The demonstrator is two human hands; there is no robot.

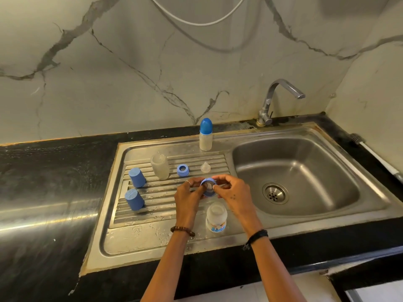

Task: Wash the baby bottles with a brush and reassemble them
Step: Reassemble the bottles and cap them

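- Both hands meet above the ribbed drainboard [152,205], and between them is a blue collar ring [208,188] with a clear teat seated in its opening.
- The left hand [188,198] has its fingers curled, the thumb and fingertips pinching the ring's left edge; a thin ring shows on one finger.
- The right hand [232,194] curls over the ring's top and right side, its thumb tip pressed at the ring's inner edge near the teat.
- An open, capless bottle [216,217] stands on the drainboard just below the hands, near its front edge.
- A second open bottle [160,166] stands farther back on the ribs, with two blue caps [137,177] upside down to its left.
- A spare blue ring [182,170] and a loose clear teat [205,167] lie behind the hands.
- A fully assembled bottle with a blue cap [205,135] stands at the back, beside the sink basin [305,162].
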